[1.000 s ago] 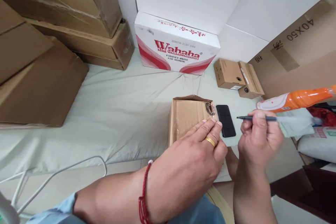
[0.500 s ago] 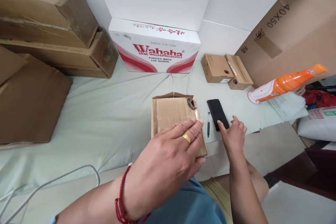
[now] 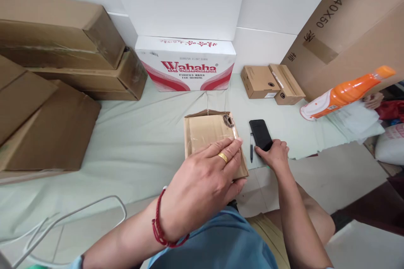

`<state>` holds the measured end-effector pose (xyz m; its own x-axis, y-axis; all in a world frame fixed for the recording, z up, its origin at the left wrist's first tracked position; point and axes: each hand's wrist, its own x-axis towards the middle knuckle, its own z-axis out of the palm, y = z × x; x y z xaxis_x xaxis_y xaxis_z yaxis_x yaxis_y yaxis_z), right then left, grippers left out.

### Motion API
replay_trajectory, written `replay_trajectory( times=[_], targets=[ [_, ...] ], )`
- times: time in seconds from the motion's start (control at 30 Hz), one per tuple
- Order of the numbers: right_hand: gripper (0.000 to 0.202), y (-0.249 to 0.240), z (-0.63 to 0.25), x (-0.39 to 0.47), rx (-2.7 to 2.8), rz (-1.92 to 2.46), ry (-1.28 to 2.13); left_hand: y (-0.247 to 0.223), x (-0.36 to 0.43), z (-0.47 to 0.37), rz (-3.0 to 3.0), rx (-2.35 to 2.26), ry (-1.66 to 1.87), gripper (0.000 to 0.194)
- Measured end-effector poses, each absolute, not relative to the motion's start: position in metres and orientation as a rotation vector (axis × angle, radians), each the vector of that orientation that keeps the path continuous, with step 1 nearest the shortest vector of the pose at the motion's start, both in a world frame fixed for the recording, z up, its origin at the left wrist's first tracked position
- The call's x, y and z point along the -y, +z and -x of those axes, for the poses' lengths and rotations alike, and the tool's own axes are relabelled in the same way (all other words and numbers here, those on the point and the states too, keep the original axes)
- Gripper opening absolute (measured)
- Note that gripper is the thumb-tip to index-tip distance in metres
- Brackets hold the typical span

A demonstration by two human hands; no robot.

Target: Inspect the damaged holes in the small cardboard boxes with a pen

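Note:
My left hand [image 3: 211,172], with a gold ring and a red cord bracelet, lies across a small brown cardboard box [image 3: 205,130]. Its fingers are stretched out over the top, near the right edge; the near part of the box is hidden under it. A round dark-rimmed hole shows at the box's far right corner. To the right, my right hand [image 3: 275,154] closes on the near end of a black smartphone [image 3: 260,131], thumb on the left side and fingers on the right. The phone lies on the cloth. Just left of it is a pen [image 3: 251,151].
Several cardboard boxes [image 3: 59,29] are stacked at the left. A white and red Wahaha carton [image 3: 192,69] stands behind. Two small boxes [image 3: 260,82], an orange bottle [image 3: 344,94] and a large carton [image 3: 353,29] are at the right. A white cable [image 3: 78,204] curves at the lower left.
My right hand has closed from spread fingers to a grip around the phone's near end. My left hand has stayed on the box. The view has shifted slightly.

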<state>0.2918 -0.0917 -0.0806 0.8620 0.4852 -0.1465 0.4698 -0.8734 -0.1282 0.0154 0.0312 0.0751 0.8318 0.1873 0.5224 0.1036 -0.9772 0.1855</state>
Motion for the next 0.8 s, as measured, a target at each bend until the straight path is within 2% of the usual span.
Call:
replay_trajectory(
  times=[0.37,0.5,0.6,0.7,0.8],
  targets=[
    [0.085,-0.082,-0.302,0.120,0.605,2.423,0.600,0.075,-0.030,-0.021,-2.842,-0.214,0.866,0.038],
    [0.096,-0.058,-0.276,0.122,0.441,2.000,0.696,0.073,-0.032,-0.034,-2.830,-0.178,0.902,0.036],
    [0.093,-0.034,-0.259,0.122,0.396,1.763,0.672,0.068,-0.033,-0.043,-2.740,-0.181,0.991,0.028],
    [0.088,-0.009,-0.243,0.124,0.421,1.652,0.629,0.065,-0.031,-0.047,-2.571,-0.223,1.114,0.015],
    [0.090,0.018,-0.217,0.126,0.501,1.672,0.571,0.067,-0.029,-0.047,-2.446,-0.258,1.158,0.013]
  ],
)
